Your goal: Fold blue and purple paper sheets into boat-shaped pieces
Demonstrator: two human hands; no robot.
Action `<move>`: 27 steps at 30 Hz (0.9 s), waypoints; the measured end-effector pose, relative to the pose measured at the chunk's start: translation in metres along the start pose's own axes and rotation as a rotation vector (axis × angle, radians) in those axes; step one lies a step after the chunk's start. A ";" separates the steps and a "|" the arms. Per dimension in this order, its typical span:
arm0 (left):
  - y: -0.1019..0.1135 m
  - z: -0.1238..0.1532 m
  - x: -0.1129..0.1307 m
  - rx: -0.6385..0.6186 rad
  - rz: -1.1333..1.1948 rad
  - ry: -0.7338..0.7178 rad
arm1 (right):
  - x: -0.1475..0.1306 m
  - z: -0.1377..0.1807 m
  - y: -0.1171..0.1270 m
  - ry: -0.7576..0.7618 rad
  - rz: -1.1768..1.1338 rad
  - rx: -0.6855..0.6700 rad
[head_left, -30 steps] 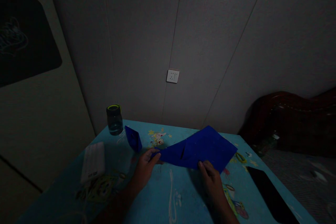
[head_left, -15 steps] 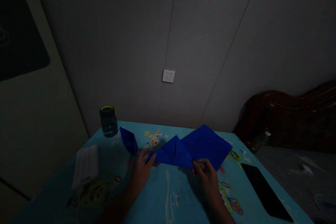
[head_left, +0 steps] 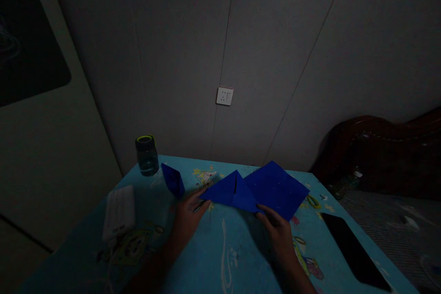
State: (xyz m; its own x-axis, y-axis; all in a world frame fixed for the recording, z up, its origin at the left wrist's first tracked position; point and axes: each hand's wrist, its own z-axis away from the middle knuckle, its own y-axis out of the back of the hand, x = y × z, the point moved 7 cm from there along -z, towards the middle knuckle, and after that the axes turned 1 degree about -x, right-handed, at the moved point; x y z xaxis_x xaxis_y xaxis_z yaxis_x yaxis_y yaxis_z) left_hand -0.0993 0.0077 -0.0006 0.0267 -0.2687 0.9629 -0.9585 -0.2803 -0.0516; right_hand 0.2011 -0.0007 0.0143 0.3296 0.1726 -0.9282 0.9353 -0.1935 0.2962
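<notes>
A large sheet of dark blue paper (head_left: 272,188) lies on the light blue cartoon-printed table (head_left: 220,257), with its left part folded up into a triangle (head_left: 227,190). My left hand (head_left: 188,216) pinches the left tip of that fold. At the sheet's near edge, my right hand (head_left: 279,232) grips the paper with its fingers curled. A small folded blue paper piece (head_left: 173,180) stands upright just left of my left hand.
A glass jar with a green-rimmed lid (head_left: 147,155) stands at the table's back left corner. A white power bank (head_left: 120,211) lies at the left, a black phone (head_left: 354,250) at the right. A wall with a socket (head_left: 225,96) is behind, a dark wooden headboard (head_left: 379,147) at the right.
The left part of the blue sheet has been folded inward into a raised triangle. Both hands stayed at the sheet's near edge, and the view shifted slightly.
</notes>
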 end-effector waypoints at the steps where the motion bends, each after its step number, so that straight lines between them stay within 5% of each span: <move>1: 0.000 0.001 0.002 0.003 -0.018 -0.035 | 0.000 0.000 0.002 0.018 0.030 0.022; 10: 0.004 0.009 0.030 0.021 -0.248 -0.335 | 0.008 0.002 0.007 0.315 0.312 0.136; 21: -0.010 0.011 0.010 -0.104 -0.277 -0.241 | -0.010 0.010 0.011 0.583 0.455 0.323; 27: -0.001 0.008 0.022 -0.027 -0.219 -0.210 | -0.014 -0.007 0.001 0.670 0.470 0.169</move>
State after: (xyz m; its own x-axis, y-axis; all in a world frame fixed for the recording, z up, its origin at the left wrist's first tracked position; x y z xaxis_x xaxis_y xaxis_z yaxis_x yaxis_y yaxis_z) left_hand -0.0954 -0.0057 0.0181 0.2888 -0.3900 0.8744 -0.9308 -0.3283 0.1610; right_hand 0.1986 0.0038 0.0293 0.7373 0.5649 -0.3705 0.6670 -0.5219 0.5317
